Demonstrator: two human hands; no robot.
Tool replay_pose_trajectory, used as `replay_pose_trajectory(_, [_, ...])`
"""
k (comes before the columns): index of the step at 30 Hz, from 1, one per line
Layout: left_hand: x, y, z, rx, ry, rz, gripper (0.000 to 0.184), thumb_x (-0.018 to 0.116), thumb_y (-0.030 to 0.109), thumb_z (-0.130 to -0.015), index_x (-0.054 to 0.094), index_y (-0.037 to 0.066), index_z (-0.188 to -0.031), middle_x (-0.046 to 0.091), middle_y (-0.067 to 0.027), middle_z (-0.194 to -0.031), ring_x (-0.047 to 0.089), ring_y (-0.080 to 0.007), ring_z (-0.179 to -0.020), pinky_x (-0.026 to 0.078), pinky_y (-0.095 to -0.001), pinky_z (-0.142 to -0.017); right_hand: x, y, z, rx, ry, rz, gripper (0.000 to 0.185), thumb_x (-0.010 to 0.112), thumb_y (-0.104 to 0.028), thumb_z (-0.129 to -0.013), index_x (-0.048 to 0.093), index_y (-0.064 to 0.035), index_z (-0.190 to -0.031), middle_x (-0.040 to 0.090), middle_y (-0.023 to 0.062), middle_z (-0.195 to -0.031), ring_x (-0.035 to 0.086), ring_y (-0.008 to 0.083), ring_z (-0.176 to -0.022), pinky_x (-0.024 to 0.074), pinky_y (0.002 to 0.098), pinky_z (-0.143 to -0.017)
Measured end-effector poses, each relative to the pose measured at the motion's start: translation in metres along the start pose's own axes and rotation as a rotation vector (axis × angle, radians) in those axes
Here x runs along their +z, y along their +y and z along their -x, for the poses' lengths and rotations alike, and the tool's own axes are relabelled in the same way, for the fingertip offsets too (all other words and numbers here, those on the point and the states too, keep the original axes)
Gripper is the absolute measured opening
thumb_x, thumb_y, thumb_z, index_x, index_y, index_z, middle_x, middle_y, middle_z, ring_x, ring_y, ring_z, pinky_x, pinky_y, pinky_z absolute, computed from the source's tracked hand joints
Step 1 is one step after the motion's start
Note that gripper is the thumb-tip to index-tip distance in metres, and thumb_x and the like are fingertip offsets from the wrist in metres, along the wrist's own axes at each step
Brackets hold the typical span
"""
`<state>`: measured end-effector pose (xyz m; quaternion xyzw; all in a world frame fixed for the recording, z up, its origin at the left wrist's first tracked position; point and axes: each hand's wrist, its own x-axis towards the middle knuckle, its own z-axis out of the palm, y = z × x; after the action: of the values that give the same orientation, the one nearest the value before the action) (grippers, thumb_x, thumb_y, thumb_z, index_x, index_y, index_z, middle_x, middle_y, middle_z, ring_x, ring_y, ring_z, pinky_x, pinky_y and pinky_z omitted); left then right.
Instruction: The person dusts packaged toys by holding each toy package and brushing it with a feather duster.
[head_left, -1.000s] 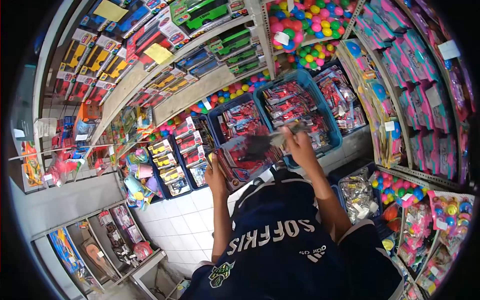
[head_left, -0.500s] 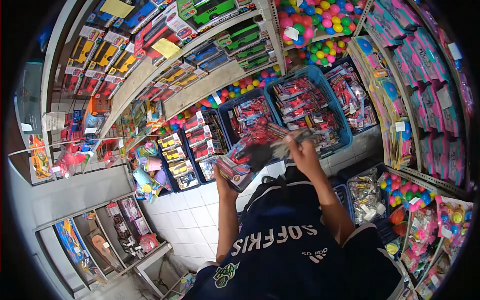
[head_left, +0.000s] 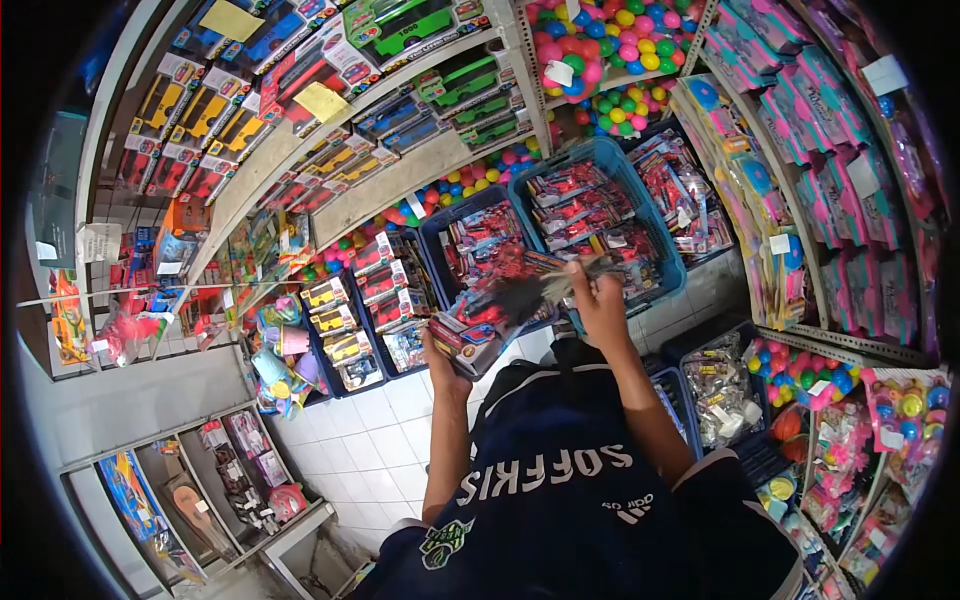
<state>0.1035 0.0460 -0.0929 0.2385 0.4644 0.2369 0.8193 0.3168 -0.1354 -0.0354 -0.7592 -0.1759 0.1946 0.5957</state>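
My left hand (head_left: 445,362) grips a boxed toy (head_left: 474,346), tilted, with a red item showing at its clear side. My right hand (head_left: 600,303) is closed around a feather duster (head_left: 517,299), whose dark feathers lie over the upper part of the box. Paler feathers show close to my right fingers. Behind the duster stands a blue basket (head_left: 428,245) of packaged red toys. A larger teal basket (head_left: 672,262), also full of packaged red toys, is just beyond my right hand.
Boxed toy cars (head_left: 400,290) fill bins on the left. Shelves of boxed buses (head_left: 405,30) rise ahead, beside bags of coloured balls (head_left: 640,40). At right are hanging pink and teal packs (head_left: 820,110) and a basket of clear packets (head_left: 722,390). White tiles (head_left: 380,430) cover the floor.
The camera view has shifted slightly, so the shelves sit a little further left. The duster has moved slightly against the box; both hands keep their hold.
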Motion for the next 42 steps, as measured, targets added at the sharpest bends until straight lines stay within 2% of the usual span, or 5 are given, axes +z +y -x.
replay_pose_trajectory(7, [-0.020,-0.002,-0.028,-0.059,-0.174,0.016,0.070,0.046,0.066,-0.093,0.047,0.012,-0.138,0.058,-0.0124,-0.133,0.059,-0.0328,-0.118,0.049,-0.0512,-0.100,0.033,0.021,-0.010,-0.010,-0.067,-0.194,0.039,0.057,-0.037,-0.099,0.060,-0.0019,-0.083,0.053,0.0089,-0.060,0.053,0.0196,-0.052,0.0421,0.0371,-0.053])
replay_pose_trajectory(9, [-0.015,0.000,-0.024,0.019,-0.113,0.003,0.070,0.047,0.065,-0.093,0.047,0.012,-0.139,0.058,-0.0117,-0.133,0.058,-0.0326,-0.119,0.048,-0.0507,-0.101,0.034,0.027,-0.018,-0.025,-0.172,-0.160,0.027,0.056,-0.030,-0.101,0.063,-0.0037,-0.102,0.056,0.0003,-0.067,0.050,0.0069,-0.053,0.0394,0.0253,-0.048])
replay_pose_trajectory(18, [-0.018,0.001,-0.017,0.135,-0.020,-0.010,0.062,0.050,0.058,-0.096,0.050,0.008,-0.133,0.060,-0.0115,-0.125,0.062,-0.0273,-0.110,0.051,-0.0421,-0.095,0.036,0.005,-0.015,0.058,-0.242,-0.261,0.037,0.056,-0.039,-0.100,0.061,-0.0025,-0.104,0.057,-0.0010,-0.067,0.053,0.0072,-0.053,0.0425,0.0246,-0.049])
replay_pose_trajectory(26, [0.007,-0.001,0.010,0.355,0.274,-0.372,0.043,0.059,0.045,-0.097,0.065,0.003,-0.092,0.064,-0.0030,-0.086,0.057,-0.0094,-0.074,0.045,-0.0240,-0.066,0.013,-0.010,-0.015,0.087,-0.126,-0.248,0.036,0.058,-0.038,-0.099,0.062,-0.0021,-0.093,0.054,-0.0010,-0.064,0.050,0.0066,-0.054,0.0401,0.0259,-0.049])
replay_pose_trajectory(42, [0.045,0.005,0.038,0.571,0.185,-0.612,0.033,0.064,0.033,-0.097,0.061,0.004,-0.080,0.053,0.0049,-0.071,0.043,-0.0033,-0.064,0.036,-0.0236,-0.057,0.011,-0.020,-0.011,-0.044,-0.114,-0.154,0.033,0.052,-0.036,-0.102,0.059,-0.0035,-0.103,0.056,0.0008,-0.074,0.052,0.0105,-0.055,0.0423,0.0269,-0.052])
